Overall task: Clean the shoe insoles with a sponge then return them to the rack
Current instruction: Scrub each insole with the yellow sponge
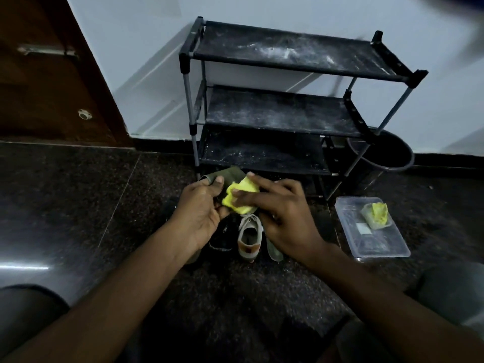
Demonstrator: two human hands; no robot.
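Watching through the head camera from my station, I saw both forearms reach forward and down over the dark floor (78, 205), meeting just in front of the rack (288, 61). The left hand (204, 205) was turned palm-inward, thumb on top and fingers curled beneath, gripping an olive insole (230, 174) whose far end stuck out toward the lowest shelf. The right hand (285, 218) lay palm-down over it, pinching a crumpled yellow sponge (242, 199) between thumb and index finger against the insole, the other fingers spread out to the right. I counted two insoles: the held one and a second insole (275, 251) lying on the floor under the right wrist. Two shoes stood below the hands, a grey sneaker (250, 237) and a black shoe (222, 238) just beside it. Two sponges showed, since a second sponge (377, 212) sat in one clear container (379, 247) on the floor to the right. The rack had three dusty black shelves, and one dark bucket (392, 158) stood behind its right legs.
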